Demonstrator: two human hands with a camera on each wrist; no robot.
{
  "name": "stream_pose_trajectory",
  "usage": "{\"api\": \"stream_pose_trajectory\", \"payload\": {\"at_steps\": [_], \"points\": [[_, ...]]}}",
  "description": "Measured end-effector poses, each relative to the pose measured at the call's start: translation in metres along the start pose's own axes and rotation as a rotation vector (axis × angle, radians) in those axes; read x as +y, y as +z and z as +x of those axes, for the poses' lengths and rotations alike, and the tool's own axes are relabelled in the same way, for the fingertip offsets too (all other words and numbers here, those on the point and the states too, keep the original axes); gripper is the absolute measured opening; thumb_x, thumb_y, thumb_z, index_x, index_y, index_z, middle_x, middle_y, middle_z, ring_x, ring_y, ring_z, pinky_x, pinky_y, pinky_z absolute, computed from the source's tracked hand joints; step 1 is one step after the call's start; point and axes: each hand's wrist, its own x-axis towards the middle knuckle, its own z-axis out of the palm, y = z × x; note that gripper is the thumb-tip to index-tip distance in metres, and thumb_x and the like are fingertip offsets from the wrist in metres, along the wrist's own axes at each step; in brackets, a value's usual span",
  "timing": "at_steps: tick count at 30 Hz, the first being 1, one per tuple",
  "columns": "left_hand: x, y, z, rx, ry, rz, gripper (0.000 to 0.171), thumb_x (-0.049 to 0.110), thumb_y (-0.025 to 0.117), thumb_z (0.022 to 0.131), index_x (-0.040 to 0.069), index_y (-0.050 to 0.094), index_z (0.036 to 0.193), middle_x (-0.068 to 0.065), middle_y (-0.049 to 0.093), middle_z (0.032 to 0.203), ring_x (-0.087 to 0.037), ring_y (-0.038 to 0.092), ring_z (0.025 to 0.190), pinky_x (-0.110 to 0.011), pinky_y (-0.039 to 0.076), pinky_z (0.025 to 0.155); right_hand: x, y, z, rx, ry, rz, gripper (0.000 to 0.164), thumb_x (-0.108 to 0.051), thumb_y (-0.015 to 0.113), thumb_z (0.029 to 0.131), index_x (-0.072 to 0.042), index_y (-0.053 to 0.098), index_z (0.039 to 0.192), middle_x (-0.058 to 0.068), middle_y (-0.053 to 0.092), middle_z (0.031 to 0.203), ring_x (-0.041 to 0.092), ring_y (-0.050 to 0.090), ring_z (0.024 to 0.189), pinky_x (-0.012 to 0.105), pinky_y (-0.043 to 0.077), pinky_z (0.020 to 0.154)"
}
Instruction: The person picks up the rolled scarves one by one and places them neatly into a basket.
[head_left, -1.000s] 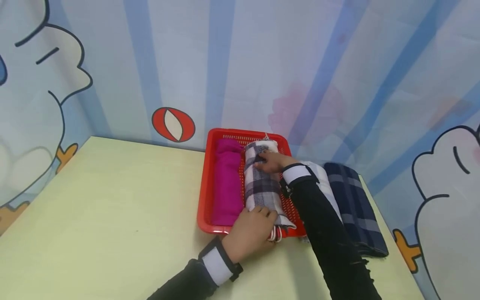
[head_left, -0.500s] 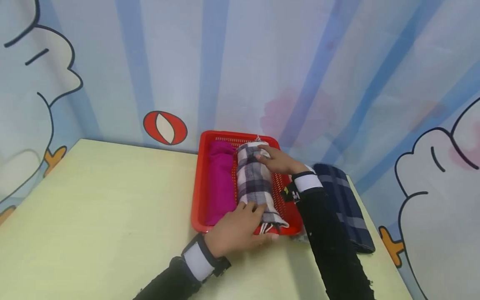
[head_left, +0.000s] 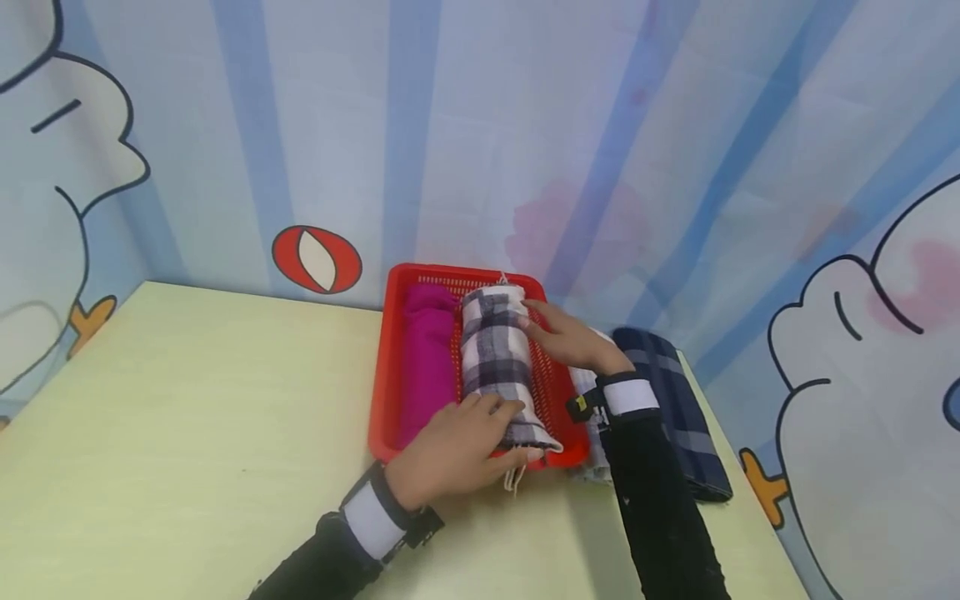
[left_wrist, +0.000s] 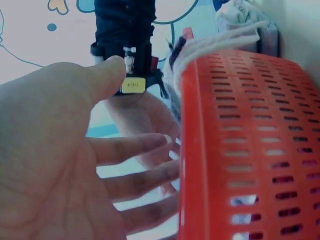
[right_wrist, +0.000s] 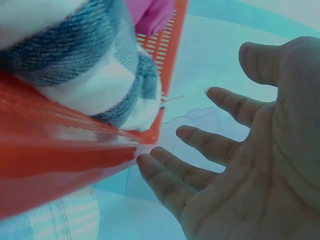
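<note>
Tending a plaid roll (head_left: 495, 358) inside a red basket (head_left: 384, 383), at three o'clock from a magenta roll (head_left: 429, 367). Shown with the left hand (head_left: 453, 446) at seven o'clock and the right hand (head_left: 570, 337) at two, well apart from each other, fingers extended, clamped on nothing; impossible to tell whether pressing the cloth. Probably best done with light, flat palms, so as not to loosen the roll or crowd the magenta one. Advisable, too, to tuck in the fringe (head_left: 514, 480) dangling over the rim at six o'clock, without nudging the pale cloth (head_left: 597, 457) just outside at four.
</note>
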Motion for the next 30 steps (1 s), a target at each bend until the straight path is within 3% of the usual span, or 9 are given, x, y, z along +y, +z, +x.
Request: {"api": "stream_pose_trajectory", "payload": {"at_steps": [8,15,21,30], "points": [[-0.002,-0.005,-0.003,0.066,-0.014,-0.025,0.067,0.054,0.060,0.093,0.016,0.047,0.146,-0.007,0.056,0.137,-0.023,0.055,0.120,-0.046,0.052,0.102,0.011,0.000,-0.015,0.042,0.016,0.118,0.065,-0.047,0.038,0.105,-0.015,0.019,0.159,0.016,0.018,0.166,0.041,0.020,0.152,0.066,0.025,0.118],[-0.002,-0.012,-0.004,0.117,-0.047,-0.140,0.066,0.053,0.061,0.093,0.018,0.047,0.147,-0.005,0.054,0.142,-0.023,0.053,0.128,-0.048,0.052,0.103,0.024,0.002,-0.027,0.073,0.041,0.141,0.064,-0.046,0.036,0.106,-0.016,0.019,0.159,0.018,0.017,0.166,0.047,0.024,0.149,0.069,0.026,0.115],[-0.006,-0.016,-0.004,0.177,-0.071,-0.247,0.062,0.047,0.064,0.093,0.020,0.046,0.146,-0.002,0.056,0.139,-0.021,0.055,0.121,-0.046,0.055,0.098,0.035,0.004,-0.034,0.088,0.083,0.165,0.062,-0.042,0.037,0.107,-0.015,0.018,0.160,0.020,0.015,0.166,0.050,0.022,0.148,0.071,0.028,0.113],[-0.008,-0.019,-0.004,0.170,-0.092,-0.319,0.061,0.049,0.062,0.094,0.024,0.044,0.146,-0.001,0.056,0.136,-0.017,0.054,0.117,-0.042,0.057,0.093,0.060,0.014,-0.036,0.093,0.115,0.182,0.065,-0.039,0.038,0.107,-0.007,0.015,0.159,0.025,0.019,0.163,0.050,0.028,0.147,0.068,0.031,0.113]]}}
